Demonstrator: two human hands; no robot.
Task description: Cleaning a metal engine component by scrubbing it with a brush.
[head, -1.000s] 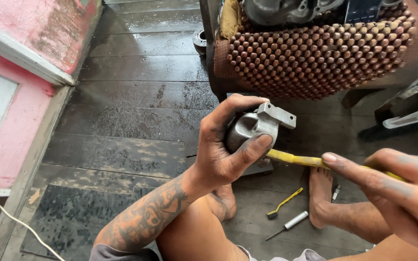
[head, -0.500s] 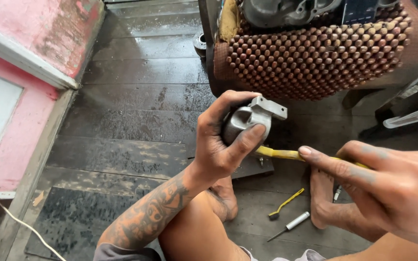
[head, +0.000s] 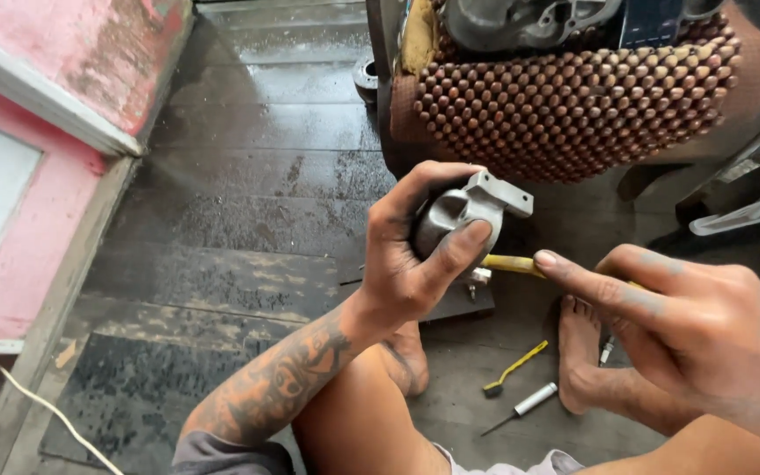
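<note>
Item: grey cast-metal part with rounded body and flat rectangular flange (head: 468, 211), dull and grimy, held up above the dark wooden plank floor (head: 248, 202). My left hand (head: 415, 255) is curled closed around its body, thumb pressed on the front. My right hand (head: 697, 325) pinches a thin yellow-handled tool (head: 512, 263), tip against the part's underside. Below, by my bare feet: small yellow brush (head: 512, 368), white-handled pick (head: 521, 406). Behind: brown wooden-bead seat cover (head: 573, 97)
</note>
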